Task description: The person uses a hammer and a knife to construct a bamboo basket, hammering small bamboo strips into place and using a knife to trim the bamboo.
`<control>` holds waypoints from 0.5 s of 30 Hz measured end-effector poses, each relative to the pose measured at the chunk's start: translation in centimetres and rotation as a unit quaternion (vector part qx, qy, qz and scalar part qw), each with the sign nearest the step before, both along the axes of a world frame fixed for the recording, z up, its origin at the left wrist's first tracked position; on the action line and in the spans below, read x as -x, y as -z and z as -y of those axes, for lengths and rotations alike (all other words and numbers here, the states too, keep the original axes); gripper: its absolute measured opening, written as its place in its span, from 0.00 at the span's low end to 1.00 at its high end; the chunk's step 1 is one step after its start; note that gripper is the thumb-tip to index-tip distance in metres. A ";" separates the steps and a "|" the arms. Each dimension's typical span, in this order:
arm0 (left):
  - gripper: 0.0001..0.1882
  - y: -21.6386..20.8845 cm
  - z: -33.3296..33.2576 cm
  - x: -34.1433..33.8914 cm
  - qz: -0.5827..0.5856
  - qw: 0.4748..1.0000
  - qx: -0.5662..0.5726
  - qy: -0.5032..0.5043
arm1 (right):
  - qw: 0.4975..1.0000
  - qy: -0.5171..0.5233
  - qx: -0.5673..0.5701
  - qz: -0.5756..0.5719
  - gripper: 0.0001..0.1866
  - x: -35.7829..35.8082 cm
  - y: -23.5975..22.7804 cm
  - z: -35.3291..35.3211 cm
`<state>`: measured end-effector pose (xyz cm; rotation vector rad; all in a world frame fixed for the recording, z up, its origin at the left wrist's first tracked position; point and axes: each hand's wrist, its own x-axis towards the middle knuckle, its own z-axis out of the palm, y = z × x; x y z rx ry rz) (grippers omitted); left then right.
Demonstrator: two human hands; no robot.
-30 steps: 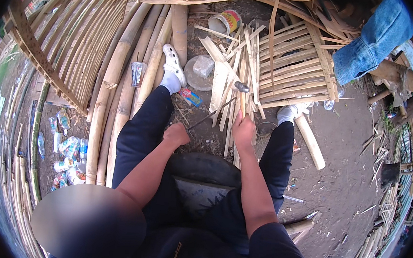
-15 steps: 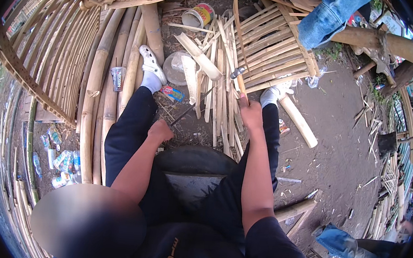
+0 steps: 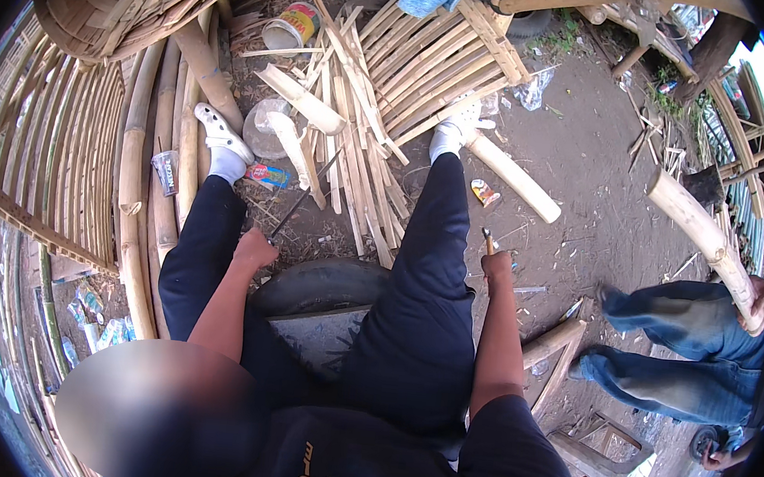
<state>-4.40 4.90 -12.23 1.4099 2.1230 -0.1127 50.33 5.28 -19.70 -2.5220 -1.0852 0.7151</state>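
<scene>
My left hand (image 3: 255, 250) is closed around a long, thin dark metal blade (image 3: 292, 210), which points away and to the right over the ground. Out to the right of my right knee, my right hand (image 3: 497, 265) grips a hammer (image 3: 488, 239); only a short piece of it shows and its head cannot be made out. Ahead of the blade lies a loose pile of split bamboo strips (image 3: 346, 126). On its left rest a wide half-round bamboo piece (image 3: 301, 100) and a pale split piece (image 3: 288, 144), beside a round grey block (image 3: 264, 128).
A slatted bamboo panel (image 3: 444, 53) lies beyond the strips. Long bamboo poles (image 3: 133, 171) run along my left. A cut bamboo length (image 3: 514, 177) lies past my right foot. At right, a person in jeans (image 3: 681, 346) holds a bamboo pole (image 3: 709, 235). A bucket (image 3: 289, 29) stands far ahead.
My view has turned to the right. My right hand has moved with the hammer from above the strips to beyond my right knee. A person with a bamboo pole has come into view at right.
</scene>
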 end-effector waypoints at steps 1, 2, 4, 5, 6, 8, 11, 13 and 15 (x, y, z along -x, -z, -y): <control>0.24 0.4 0.6 0.4 -0.018 1.000 -0.006 0.006 | 1.000 0.001 0.001 -0.017 0.15 0.7 -0.3 0.3; 0.24 0.8 0.8 0.8 -0.035 0.999 -0.011 0.012 | 0.999 0.002 0.002 -0.033 0.14 1.4 -0.7 0.5; 0.23 1.0 -0.2 -0.9 -0.019 0.999 -0.007 0.029 | 0.996 -0.002 -0.041 0.078 0.17 -2.5 0.5 1.0; 0.22 1.3 -0.3 -1.1 -0.017 0.999 -0.001 0.031 | 0.986 -0.001 -0.103 0.133 0.20 -2.9 0.4 1.2; 0.21 1.1 -0.2 -1.6 -0.017 0.999 -0.004 0.027 | 0.968 0.000 -0.164 0.188 0.23 -3.1 0.0 1.4; 0.20 0.1 0.3 -1.7 -0.028 1.000 -0.010 0.004 | 0.936 0.028 -0.315 0.156 0.29 0.8 -4.7 1.7; 0.19 -1.3 0.4 -3.3 -0.037 0.999 -0.020 0.014 | 0.787 0.002 -0.515 0.339 0.23 4.4 -11.6 4.2; 0.18 -0.6 0.4 -3.1 -0.032 0.999 -0.024 0.016 | 0.707 -0.027 -0.579 0.404 0.23 6.0 -16.3 5.9; 0.18 0.0 0.5 -3.0 -0.027 0.999 -0.026 0.022 | 0.644 -0.039 -0.602 0.471 0.24 6.7 -21.6 7.5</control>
